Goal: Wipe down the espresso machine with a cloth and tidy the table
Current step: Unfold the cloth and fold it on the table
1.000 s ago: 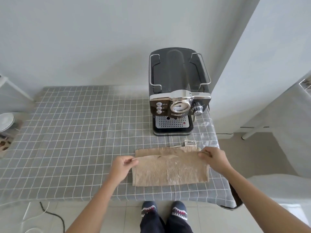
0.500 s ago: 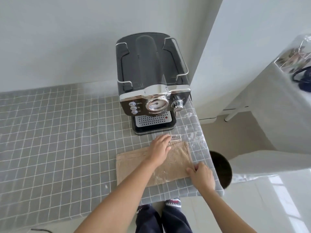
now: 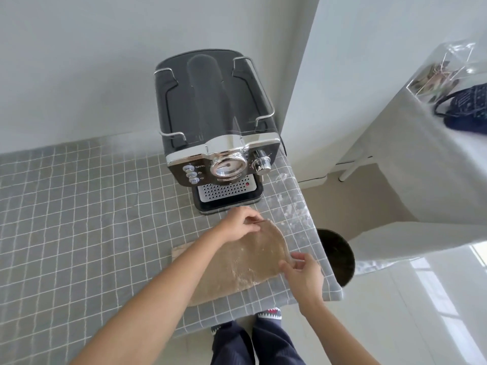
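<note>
A black and chrome espresso machine [image 3: 216, 133] stands at the back right of the table [image 3: 79, 219], against the wall. In front of it lies a tan cloth [image 3: 245, 262], dusted with pale powder. My left hand [image 3: 239, 225] pinches the cloth's far right corner and has it raised off the table. My right hand [image 3: 303, 275] grips the cloth's near right edge. The cloth's right side bulges upward between the two hands, while its left end still rests flat.
A grey checked tablecloth covers the table, with white powder smears [image 3: 292, 209] near its right edge. A dark round bin [image 3: 337, 256] sits on the floor just right of the table. A white-draped surface [image 3: 434, 159] with a dark bag stands further right.
My view has shifted right and closer. Both hands moved to the cloth's right side; the left hand went from resting flat on the cloth to pinching its corner, and the right edge has lifted.
</note>
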